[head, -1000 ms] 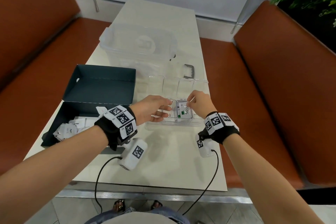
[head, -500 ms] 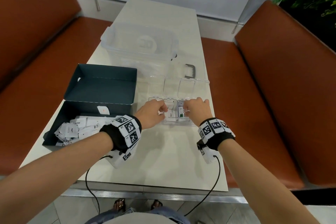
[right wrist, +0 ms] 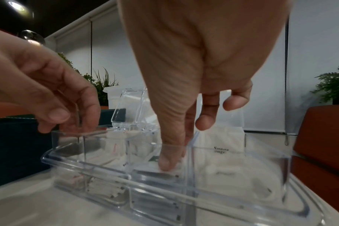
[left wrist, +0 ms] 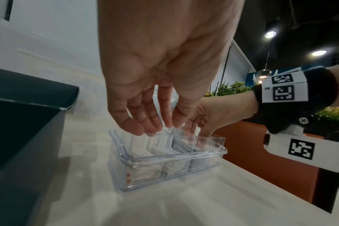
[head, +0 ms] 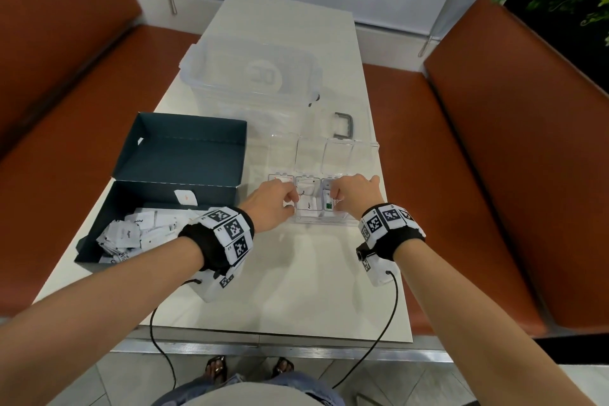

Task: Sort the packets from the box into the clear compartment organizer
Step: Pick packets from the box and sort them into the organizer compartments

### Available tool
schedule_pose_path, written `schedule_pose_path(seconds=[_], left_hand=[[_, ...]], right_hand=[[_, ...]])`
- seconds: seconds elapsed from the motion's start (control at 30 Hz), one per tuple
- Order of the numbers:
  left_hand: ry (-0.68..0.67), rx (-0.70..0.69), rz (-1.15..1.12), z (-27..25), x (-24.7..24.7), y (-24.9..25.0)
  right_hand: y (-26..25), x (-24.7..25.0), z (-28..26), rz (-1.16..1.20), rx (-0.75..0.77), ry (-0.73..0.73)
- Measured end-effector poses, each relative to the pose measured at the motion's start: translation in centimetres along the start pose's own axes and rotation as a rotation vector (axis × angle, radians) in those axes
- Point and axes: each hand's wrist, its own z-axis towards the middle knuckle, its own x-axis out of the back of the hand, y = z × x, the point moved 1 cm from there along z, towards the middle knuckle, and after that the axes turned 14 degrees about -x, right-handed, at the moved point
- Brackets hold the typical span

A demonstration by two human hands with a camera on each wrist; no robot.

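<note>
— Packets (head: 308, 201) of white paper fill the clear compartment organizer (head: 329, 219), which sits on the pale table (head: 296, 290) just right of the dark box (head: 158, 198). How do the hands lie?

— Both reach down into the organizer from above. The left hand (head: 272, 204) hangs over the left and middle cells with fingers (left wrist: 145, 122) loosely bent, tips at the divider; whether it pinches a packet cannot be told. The right hand (head: 356, 196) pushes its thumb (right wrist: 167, 160) down onto a packet in a cell further right, the other fingers curled up free.

— And the materials?

— The organizer is hard, glassy plastic with thin dividers and small flip lids standing open at the back. The box is matte dark card, lid folded back, holding a crumpled heap of more white packets (head: 131, 231). A large clear tub (head: 250, 76) stands behind.

— Anything changed from a second ago?

— Both hands have drawn nearer the person's side of the organizer, and the left wrist, then turned palm-sideways, now faces down.
</note>
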Motion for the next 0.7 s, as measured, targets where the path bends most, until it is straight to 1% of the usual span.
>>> schedule_pose_path(seconds=[0.1,0.27,0.37,0.47,0.57,0.63,0.7], left_hand=[[0.029,-0.018,-0.024,-0.3,0.7,0.1],[0.061,-0.047,-0.130,-1.5,2.9,-0.2],[0.068,-0.045,-0.174,-3.0,5.3,-1.1],[0.047,-0.037,-0.146,-5.0,8.6,-2.7],[-0.035,0.046,-0.085,-7.3,11.6,-4.9],[-0.154,0.113,-0.008,-8.7,12.7,-6.4],[-0.287,0.178,0.105,-10.2,13.3,-8.1]], right_hand=[[0.2,0.4,-0.3,0.072,0.015,0.020],[-0.2,2.2,-1.3,0.151,0.048,0.111],[-2.1,4.2,-1.9,0.275,0.139,0.110],[-5.7,6.0,-2.9,0.425,0.263,0.092],[-10.5,6.8,-4.1,0.473,0.388,0.058],[-13.6,6.6,-4.8,0.473,0.469,-0.005],[-17.0,5.7,-5.2,0.415,0.534,-0.070]])
